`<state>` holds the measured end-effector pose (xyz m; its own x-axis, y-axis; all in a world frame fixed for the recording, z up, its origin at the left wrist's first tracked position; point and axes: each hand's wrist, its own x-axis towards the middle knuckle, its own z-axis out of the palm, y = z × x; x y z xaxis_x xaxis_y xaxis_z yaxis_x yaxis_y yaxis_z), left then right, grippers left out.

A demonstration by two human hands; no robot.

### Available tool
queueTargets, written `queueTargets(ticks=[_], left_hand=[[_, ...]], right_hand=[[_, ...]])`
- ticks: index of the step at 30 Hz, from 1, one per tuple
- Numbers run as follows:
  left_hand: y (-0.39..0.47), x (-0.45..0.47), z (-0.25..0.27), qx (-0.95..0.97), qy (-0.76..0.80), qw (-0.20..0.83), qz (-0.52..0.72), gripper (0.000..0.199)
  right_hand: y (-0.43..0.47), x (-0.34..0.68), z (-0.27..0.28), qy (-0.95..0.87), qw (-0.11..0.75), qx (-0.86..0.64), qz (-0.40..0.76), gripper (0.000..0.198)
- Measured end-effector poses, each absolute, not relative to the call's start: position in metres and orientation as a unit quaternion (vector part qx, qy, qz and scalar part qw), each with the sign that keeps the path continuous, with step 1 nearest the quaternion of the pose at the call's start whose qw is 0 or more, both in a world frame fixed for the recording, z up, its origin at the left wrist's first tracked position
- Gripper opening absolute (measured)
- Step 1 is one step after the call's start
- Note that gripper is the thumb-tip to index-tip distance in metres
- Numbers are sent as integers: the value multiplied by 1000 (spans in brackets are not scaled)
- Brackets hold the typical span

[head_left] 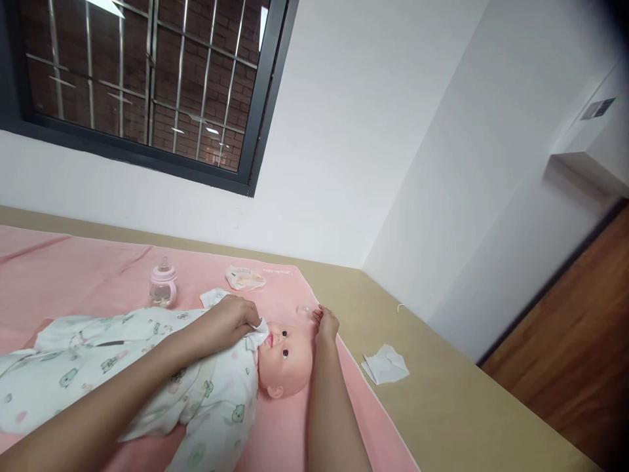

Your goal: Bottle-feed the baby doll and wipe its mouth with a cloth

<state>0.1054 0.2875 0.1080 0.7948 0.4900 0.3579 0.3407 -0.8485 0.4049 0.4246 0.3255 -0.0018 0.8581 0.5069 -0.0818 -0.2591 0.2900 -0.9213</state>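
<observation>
A baby doll (289, 377) lies on its back on a pink mat (280, 426), dressed in a white outfit (223, 406) with green and pink prints. My left hand (230, 321) reaches across the doll's chest, its fingers closed on a white tissue (258, 334) held against the doll's mouth and chin. Beyond the top of the doll's head, my right hand (327, 323) has its fingers curled at a small clear plastic object (305, 311). The exact kind of that object is too unclear to tell.
A pink-topped baby bottle (163, 288) stands upright past the doll's body. Near it lies a clear, crumpled plastic packet (244, 278). A folded white tissue (386, 364) rests on the tan surface (442, 406) at the right. Behind are a white wall (344, 131) and a barred window (147, 85).
</observation>
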Motion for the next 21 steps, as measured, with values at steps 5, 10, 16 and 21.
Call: queueTargets(ticks=[5,10,16,21], left_hand=[[293,108,102,936,212,147,238,25],[296,109,96,938,200,130,253,26],[294,109,95,935,191,129,268,29],[295,112,93,933,182,130,283,28]], right_hand=[[325,424,-2,-117,793,-548,241,9],[325,424,-2,-120,790,-552,240,9],[324,423,0,-122,789,-552,240,10],[325,422,0,-122,788,-554,240,10]])
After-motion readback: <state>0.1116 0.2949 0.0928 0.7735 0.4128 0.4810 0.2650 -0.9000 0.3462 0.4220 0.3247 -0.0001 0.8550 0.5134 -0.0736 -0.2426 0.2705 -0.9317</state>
